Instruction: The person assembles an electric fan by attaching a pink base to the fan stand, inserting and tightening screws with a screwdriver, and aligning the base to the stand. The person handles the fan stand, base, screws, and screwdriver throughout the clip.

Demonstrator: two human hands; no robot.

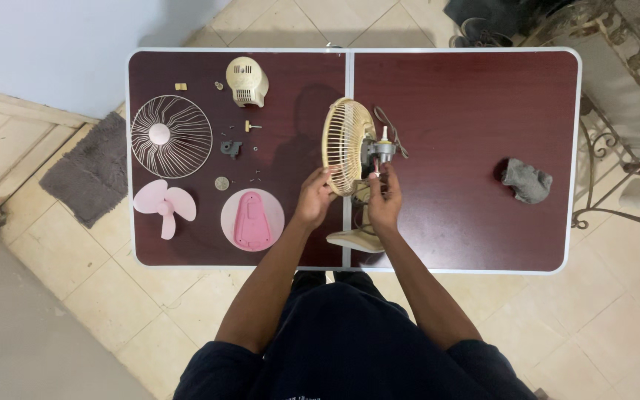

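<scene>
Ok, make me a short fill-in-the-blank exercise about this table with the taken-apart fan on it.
1. The left hand grips the rim of the cream wire rear ____ of the fan.
2. The pink three-bladed propeller lies just below the round ____ front grille.
3. The crumpled grey cloth lies on the ____ half of the dark red folding table.
4. The right hand is at the grey ____ behind the cream wire.

Missing words: guard; wire; right; motor
</scene>
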